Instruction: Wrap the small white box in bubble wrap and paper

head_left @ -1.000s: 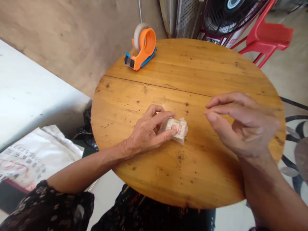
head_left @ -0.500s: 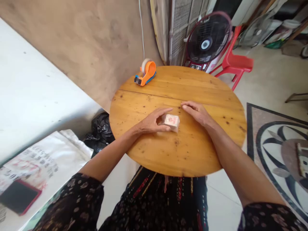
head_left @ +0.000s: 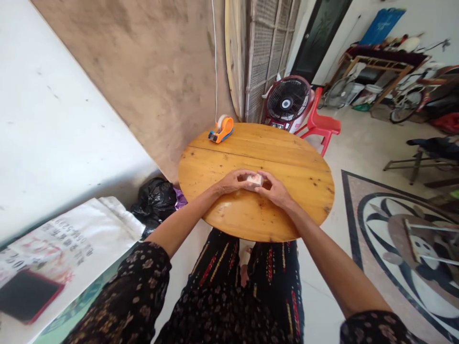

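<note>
Small pale block [head_left: 255, 180] is at the middle of the round table [head_left: 229, 210]. The left hand [head_left: 230, 182] and the right hand [head_left: 277, 192] hold it from both sides. If one hand pushes harder, it could twist or slide away, because the round table looks smooth.

The small block [head_left: 255, 180] bears markings too small to read; left hand [head_left: 231, 182] and right hand [head_left: 278, 191] partly hide it. The left edge cuts off the white sack [head_left: 103, 222].

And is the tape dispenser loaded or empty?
Loaded: a pale tape roll shows against the orange frame of the tape dispenser.
</note>
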A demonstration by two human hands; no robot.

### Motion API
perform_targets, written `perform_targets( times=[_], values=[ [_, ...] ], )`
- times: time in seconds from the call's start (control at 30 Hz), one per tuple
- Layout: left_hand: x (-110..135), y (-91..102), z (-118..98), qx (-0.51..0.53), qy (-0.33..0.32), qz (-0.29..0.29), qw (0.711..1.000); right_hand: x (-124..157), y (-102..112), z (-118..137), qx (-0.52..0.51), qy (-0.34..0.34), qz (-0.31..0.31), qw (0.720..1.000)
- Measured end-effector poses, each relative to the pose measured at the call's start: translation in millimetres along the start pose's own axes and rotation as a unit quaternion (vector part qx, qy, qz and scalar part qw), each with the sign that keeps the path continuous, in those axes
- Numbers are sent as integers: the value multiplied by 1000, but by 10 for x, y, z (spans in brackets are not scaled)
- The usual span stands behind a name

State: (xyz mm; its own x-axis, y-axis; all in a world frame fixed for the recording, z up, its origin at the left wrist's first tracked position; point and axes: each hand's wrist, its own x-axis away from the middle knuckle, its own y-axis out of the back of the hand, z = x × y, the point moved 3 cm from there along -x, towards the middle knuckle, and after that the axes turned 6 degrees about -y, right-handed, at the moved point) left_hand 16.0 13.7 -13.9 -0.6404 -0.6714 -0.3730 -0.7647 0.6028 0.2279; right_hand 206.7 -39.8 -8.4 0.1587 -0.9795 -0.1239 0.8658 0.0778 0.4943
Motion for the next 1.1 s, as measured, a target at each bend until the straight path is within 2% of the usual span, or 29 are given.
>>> perform_targets(
  times=[0.03,0.1,0.33,0.5,0.6,0.73,0.93,1.1],
  values=[
    [-5,-2,21,-6,-8,-7,1000,-14,-34,-62,-12,10,-35,999],
    [-18,-9,57,-15,-31,-17,999,-48,-81,-166,-31,25,-62,997],
    [-4,-62,145,-64,-90,-38,993,-97,-104,-262,-19,55,-56,997],
    [110,-77,138,-133,-67,-65,987,-129,-122,-260,12,94,-75,993],
    [194,-75,138,-105,-32,-95,989,-151,-111,-264,17,105,-95,990],
    [230,-100,142,-79,0,-129,989,-173,-98,-287,11,84,-90,992],
    [147,-166,177,-75,-9,-99,992,-207,-140,-310,73,122,-64,988],
    [127,-153,218,-115,-34,-94,988,-217,-183,-331,124,121,-87,981]
  ],
)
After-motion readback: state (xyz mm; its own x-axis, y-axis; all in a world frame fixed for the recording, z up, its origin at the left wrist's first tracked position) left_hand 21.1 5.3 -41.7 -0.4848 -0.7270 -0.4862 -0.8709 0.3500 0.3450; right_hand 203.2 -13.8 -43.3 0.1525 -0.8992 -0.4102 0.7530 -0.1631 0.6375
